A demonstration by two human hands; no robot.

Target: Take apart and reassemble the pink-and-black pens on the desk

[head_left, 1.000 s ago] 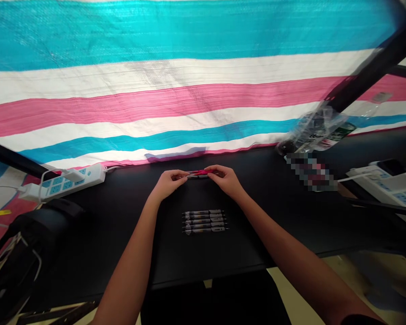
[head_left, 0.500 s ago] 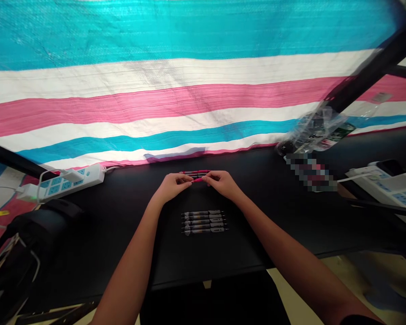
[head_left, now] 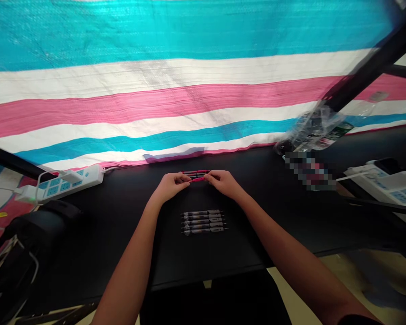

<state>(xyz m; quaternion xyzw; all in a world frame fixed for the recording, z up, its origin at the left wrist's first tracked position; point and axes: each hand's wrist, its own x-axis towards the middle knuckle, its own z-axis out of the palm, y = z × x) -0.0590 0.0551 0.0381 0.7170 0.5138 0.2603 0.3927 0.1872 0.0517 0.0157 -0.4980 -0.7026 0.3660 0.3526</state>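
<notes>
Grasping a small bunch of pink-and-black pens [head_left: 195, 175] in the fingers of the left hand [head_left: 171, 186] and right hand [head_left: 224, 183], just above a tidy row of pens [head_left: 203, 222] on the black worktop [head_left: 277, 216].

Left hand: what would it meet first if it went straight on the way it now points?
The pens, which its fingertips already seem to touch; the right hand lies just beyond them, though depth is hard to judge from this view.
</notes>
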